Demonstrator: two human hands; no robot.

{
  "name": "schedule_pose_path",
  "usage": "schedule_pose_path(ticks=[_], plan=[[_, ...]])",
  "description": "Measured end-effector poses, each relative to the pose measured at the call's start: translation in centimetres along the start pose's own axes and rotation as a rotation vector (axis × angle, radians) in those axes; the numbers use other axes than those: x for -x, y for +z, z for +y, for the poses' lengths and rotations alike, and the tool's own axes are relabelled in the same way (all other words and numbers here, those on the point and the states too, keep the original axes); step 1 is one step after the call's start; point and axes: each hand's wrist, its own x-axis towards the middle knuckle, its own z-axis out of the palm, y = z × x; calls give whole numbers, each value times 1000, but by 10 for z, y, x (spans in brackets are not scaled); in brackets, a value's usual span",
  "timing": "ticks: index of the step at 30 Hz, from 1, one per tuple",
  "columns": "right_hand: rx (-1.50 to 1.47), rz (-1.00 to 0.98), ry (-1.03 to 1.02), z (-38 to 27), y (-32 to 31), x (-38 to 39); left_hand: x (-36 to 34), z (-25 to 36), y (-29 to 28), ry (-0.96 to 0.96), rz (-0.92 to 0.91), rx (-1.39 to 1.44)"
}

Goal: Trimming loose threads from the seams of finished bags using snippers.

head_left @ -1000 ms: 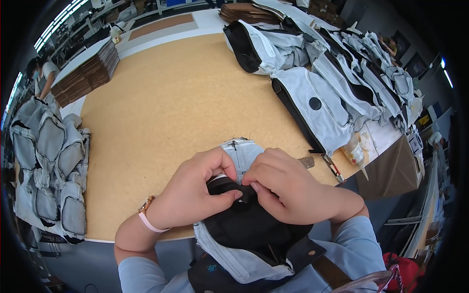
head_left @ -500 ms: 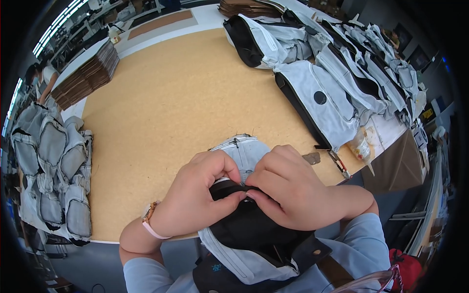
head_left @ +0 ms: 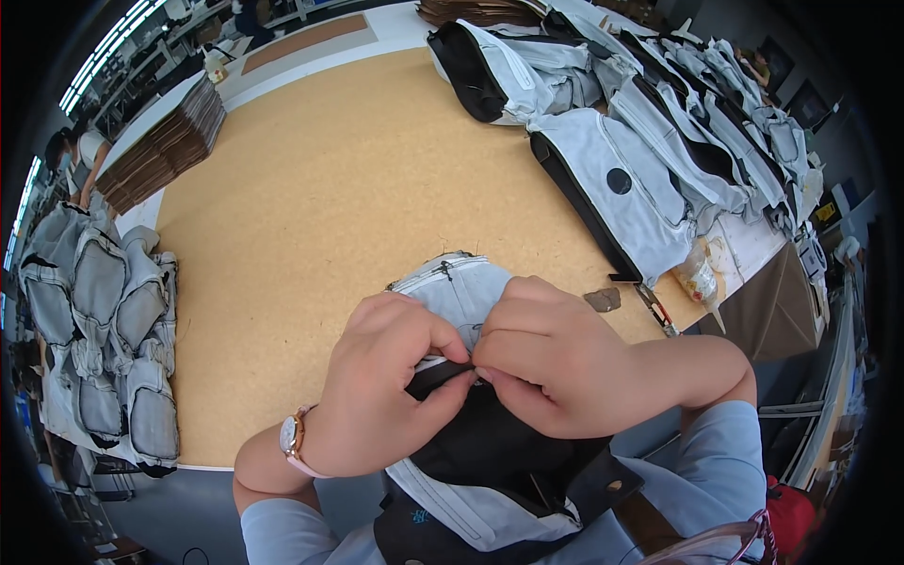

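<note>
In front of me a bag (head_left: pixel 499 433) of black and pale grey fabric lies partly on the table's near edge and partly over my lap. My left hand (head_left: pixel 391 386) pinches the black fabric edge between thumb and fingers. Right beside it, my right hand (head_left: pixel 560 363) grips the same edge, with the thumb and fingertips of both hands almost touching. Beyond the fingers, the bag's pale rounded end with a stitched seam rests on the tan tabletop (head_left: pixel 311 188). What lies right between the fingertips is too small to make out.
Half-sewn grey and black bags (head_left: pixel 612 179) pile up at the right. A cutter (head_left: pixel 656 311), a brown scrap (head_left: pixel 603 299) and a plastic bottle (head_left: pixel 699 273) lie by them. Grey pouches (head_left: pixel 104 330) and stacked brown boards (head_left: pixel 165 146) line the left, where another person (head_left: pixel 80 155) works.
Both hands stay pinched on the bag's edge and have shifted slightly. My left wrist has turned, showing more of the watch face, and my right elbow has moved outward.
</note>
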Motion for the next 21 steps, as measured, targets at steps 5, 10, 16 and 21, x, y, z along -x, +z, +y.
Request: schedule_pose_path(ticks=[5,10,16,21], plan=[[187,-104,-67,-3,-7,-3,0,0,9,-135,89,203],[28,-187,-128,12,-6,-10,3,4,7,-314,83,440],[-255,-381,77,21,-19,-11,-2,-1,3,-316,-88,415],[-265,-298,259,11,-33,-6,-7,-7,-4,-195,-67,344]])
